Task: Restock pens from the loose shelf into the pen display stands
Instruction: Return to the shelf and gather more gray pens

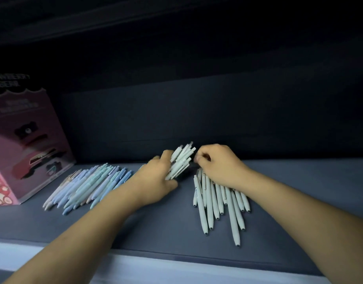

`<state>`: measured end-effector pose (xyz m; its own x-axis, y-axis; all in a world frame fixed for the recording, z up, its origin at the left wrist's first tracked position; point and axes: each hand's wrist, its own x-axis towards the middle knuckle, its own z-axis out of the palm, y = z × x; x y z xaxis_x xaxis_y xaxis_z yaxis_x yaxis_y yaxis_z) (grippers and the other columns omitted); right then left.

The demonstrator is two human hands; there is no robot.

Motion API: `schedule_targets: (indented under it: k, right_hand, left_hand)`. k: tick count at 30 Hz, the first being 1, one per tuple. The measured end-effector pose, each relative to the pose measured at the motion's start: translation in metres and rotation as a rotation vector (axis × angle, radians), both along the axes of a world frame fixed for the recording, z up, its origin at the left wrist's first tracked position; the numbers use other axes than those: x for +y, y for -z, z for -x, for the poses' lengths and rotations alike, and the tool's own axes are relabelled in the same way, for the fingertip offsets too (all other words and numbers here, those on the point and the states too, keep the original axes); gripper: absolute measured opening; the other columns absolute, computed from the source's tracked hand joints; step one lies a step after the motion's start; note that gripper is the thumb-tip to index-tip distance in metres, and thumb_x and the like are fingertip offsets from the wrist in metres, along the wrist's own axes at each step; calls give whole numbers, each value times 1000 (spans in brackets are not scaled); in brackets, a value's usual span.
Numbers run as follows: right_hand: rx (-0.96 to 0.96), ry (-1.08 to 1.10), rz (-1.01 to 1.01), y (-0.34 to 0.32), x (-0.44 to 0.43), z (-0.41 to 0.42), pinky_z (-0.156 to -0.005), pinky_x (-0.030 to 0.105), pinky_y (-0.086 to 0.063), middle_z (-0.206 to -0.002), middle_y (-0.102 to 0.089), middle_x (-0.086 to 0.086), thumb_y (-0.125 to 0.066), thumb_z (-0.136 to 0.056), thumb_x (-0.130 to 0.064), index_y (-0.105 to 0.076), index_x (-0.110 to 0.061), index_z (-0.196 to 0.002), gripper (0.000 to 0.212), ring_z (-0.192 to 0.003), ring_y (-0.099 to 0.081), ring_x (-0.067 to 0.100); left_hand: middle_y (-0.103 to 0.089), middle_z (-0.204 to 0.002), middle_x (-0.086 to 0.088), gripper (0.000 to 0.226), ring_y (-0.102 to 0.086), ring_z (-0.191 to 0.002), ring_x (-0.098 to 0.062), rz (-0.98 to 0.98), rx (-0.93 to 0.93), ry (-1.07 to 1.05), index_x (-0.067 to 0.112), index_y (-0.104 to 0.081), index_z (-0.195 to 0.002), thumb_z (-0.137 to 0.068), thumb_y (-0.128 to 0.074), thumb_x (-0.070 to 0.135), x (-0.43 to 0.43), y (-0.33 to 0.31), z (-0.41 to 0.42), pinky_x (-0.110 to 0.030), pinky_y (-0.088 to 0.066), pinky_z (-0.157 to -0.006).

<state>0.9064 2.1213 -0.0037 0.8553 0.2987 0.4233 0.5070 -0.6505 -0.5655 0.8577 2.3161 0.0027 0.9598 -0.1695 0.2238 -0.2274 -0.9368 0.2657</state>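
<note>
My left hand [156, 177] grips a bundle of pale white pens [181, 159] at mid-shelf, their clicker ends fanning up and to the right. Just right of the bundle, my right hand [219, 165] lies with curled fingers on the top ends of a loose pile of white pens [219, 203] that fan toward the shelf's front edge. Whether its fingers pinch a pen is hidden. A second loose pile of pastel blue, mint and cream pens [88, 185] lies to the left of my left hand.
A pink printed carton [23, 140] stands at the far left of the dark blue shelf [299, 181]. The shelf's back wall is dark. A pale front lip [176, 267] runs along the bottom of the view.
</note>
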Motion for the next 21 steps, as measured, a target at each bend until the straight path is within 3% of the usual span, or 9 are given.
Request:
schedule_targets:
  k: [2,5,7,11,13,16,19,21]
  right_hand:
    - [56,11,-122,-3,0,0,-59,14,-45,-79,-64,-10,-45,-99,-9,-71,-15,-93,28,-63,-57,2]
    - [179,3,-297,-12,1,3,-50,19,-47,-84,-67,1,-39,-104,-9,-68,-14,-102,29,-51,-59,5]
    - [263,-22,-422,-22,3,9,-48,21,-48,-88,-67,6,-37,-106,-8,-65,-8,-108,29,-52,-61,7]
    - [372,-98,-706,-51,12,19,-72,38,-57,-98,-67,16,-35,-104,-2,-62,-4,-111,28,-79,-66,30]
    - [398,-134,-779,-67,21,24,-79,43,-58,-98,-66,19,-42,-105,-6,-60,-2,-115,22,-84,-66,36]
    - [384,-189,-753,-78,46,28,-90,47,-58,-103,-70,17,-61,-99,-24,-65,-9,-110,19,-92,-69,33]
    - [345,-268,-639,-74,72,31,-90,45,-60,-105,-76,5,-79,-73,-61,-69,-25,-107,50,-99,-73,26]
    - [351,-336,-568,-66,85,35,-90,45,-60,-106,-76,2,-81,-66,-65,-65,-32,-114,60,-99,-74,21]
  left_hand:
    - [-57,-99,-2,41,-56,-86,-19,144,-54,14,21,-42,-115,-83,-69,18,1,-5,0,-22,-43,-65]
    - [-58,-84,3,35,-53,-65,-9,377,-187,-64,20,-43,-96,-80,-74,12,3,-13,2,-12,-38,-47]
    - [-64,-86,4,33,-61,-67,-10,562,-281,-110,22,-49,-96,-78,-75,12,7,-17,1,-10,-42,-52]
    - [-72,-91,-8,27,-71,-78,-17,989,-345,-125,16,-55,-101,-85,-76,12,17,-15,-6,-34,-56,-73]
    - [-71,-95,-8,28,-72,-86,-19,1096,-375,-129,16,-55,-104,-86,-76,11,20,-11,-9,-34,-56,-79]
    - [-69,-96,-3,34,-69,-86,-11,1138,-427,-109,16,-54,-107,-85,-78,8,20,-8,-8,-30,-56,-81]
    - [-68,-86,-11,37,-71,-74,-22,1102,-480,-49,9,-50,-109,-83,-73,-4,17,-9,-8,-38,-61,-69]
    - [-67,-79,-16,33,-71,-64,-25,1111,-497,18,1,-47,-109,-85,-68,-5,12,-10,-8,-39,-60,-58]
